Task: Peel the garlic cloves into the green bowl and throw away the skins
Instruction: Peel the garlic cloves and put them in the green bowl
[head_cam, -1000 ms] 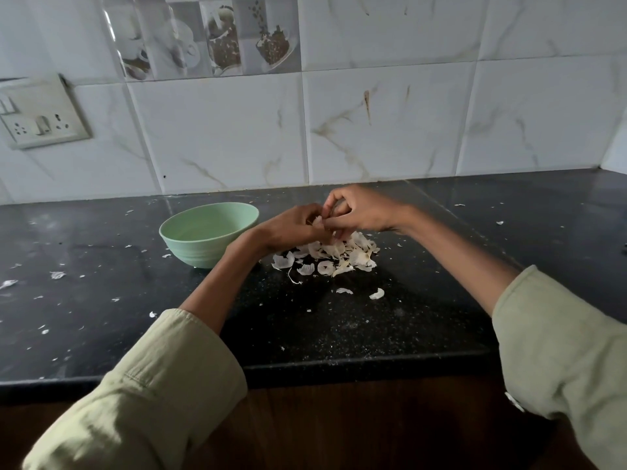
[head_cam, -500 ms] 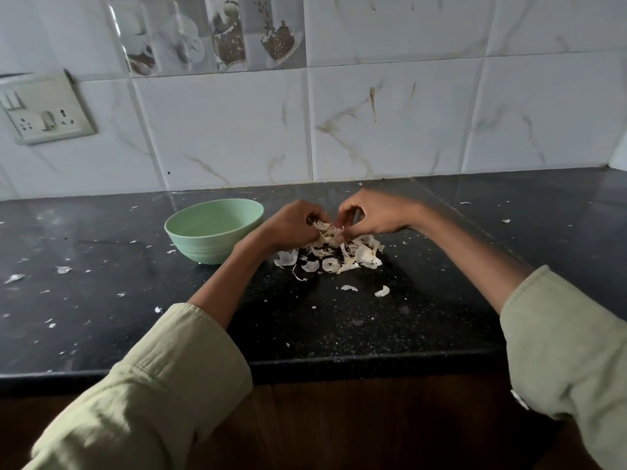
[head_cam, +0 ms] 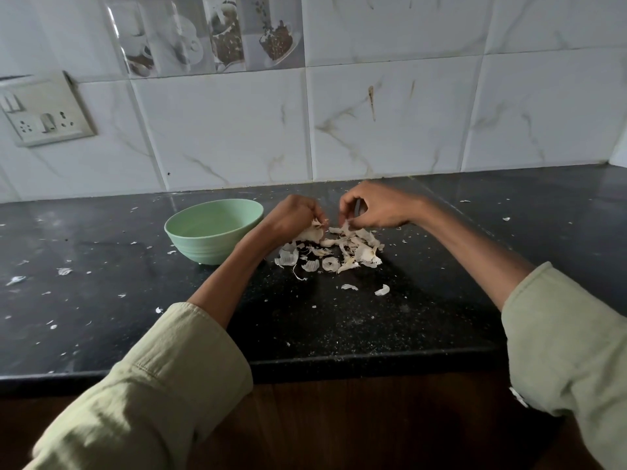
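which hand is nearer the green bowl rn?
Left. The left hand is just to the right of the green bowl, over the pile of skins; the right hand is farther right, past the left.

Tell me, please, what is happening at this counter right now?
A person is peeling garlic over a heap of garlic skins on the black countertop. The left hand grips a piece of garlic while the right hand pinches a skin. The green bowl stands just left of the hands; no cloves show inside it.
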